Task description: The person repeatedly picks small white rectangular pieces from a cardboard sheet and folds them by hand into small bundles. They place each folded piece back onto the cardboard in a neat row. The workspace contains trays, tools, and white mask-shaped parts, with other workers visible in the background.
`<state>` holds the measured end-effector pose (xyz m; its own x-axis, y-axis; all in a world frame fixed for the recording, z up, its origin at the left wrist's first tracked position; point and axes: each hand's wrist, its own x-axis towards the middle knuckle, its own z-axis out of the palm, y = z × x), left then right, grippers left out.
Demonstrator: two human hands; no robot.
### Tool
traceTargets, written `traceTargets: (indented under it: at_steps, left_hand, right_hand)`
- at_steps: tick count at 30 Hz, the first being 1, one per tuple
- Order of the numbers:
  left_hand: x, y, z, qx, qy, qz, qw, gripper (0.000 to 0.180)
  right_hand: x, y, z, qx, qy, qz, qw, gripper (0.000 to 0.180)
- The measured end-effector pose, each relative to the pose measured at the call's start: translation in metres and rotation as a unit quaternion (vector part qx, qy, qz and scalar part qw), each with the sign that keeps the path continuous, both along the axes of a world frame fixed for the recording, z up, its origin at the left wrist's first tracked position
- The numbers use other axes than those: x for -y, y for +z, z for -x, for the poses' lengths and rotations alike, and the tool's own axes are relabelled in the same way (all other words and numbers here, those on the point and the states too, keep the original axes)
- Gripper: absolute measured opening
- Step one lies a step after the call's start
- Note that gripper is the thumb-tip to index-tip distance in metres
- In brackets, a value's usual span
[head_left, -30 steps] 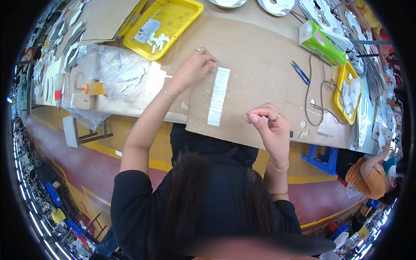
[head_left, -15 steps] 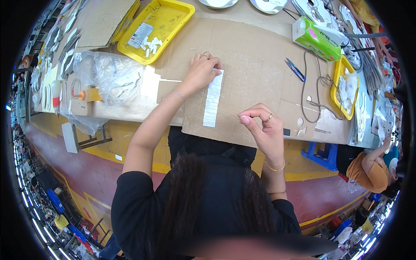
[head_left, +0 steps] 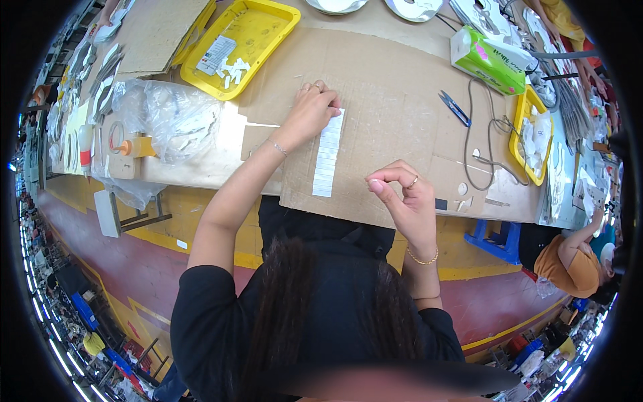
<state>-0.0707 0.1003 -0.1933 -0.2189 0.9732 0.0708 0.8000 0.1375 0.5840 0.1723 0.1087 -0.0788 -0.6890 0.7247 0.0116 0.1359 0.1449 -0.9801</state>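
Note:
A narrow row of overlapping white slips [head_left: 325, 161] lies on the flat brown cardboard in front of me. My left hand [head_left: 312, 109] rests at the far end of this row, its fingers curled and the thumb tip touching the topmost slip. What sits between those fingertips is hidden. Closer to me and right of the row, my right hand [head_left: 405, 194] is raised above the cardboard [head_left: 395, 120]. Its thumb and index finger are pinched together, and anything between them is too small to make out.
A yellow tray [head_left: 284, 50] with loose white pieces stands at the far left. Plastic bags [head_left: 174, 120] and an orange-yellow bottle [head_left: 139, 147] lie left. Blue-handled snips [head_left: 457, 110], a grey cord [head_left: 472, 147], a green tissue pack [head_left: 485, 60] and a smaller yellow tray [head_left: 521, 144] are right.
Both my hands keep practically the same pose and place. The whole view has shifted very slightly. Another person's hand now shows at the far upper left edge of the table.

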Motion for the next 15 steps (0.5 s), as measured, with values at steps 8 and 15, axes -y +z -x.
traceTargets:
  at_steps: [8, 15]
  left_hand:
    - [-0.004, -0.002, 0.003, 0.014, -0.004, 0.011, 1.000, 0.008]
    - [-0.012, 0.001, 0.031, 0.227, -0.017, 0.106, 0.968, 0.011]
  right_hand:
    - [0.000, -0.001, 0.000, 0.001, 0.002, 0.006, 1.000, 0.008]
    - [0.000, -0.003, 0.000, 0.003, 0.006, 0.007, 1.000, 0.007]
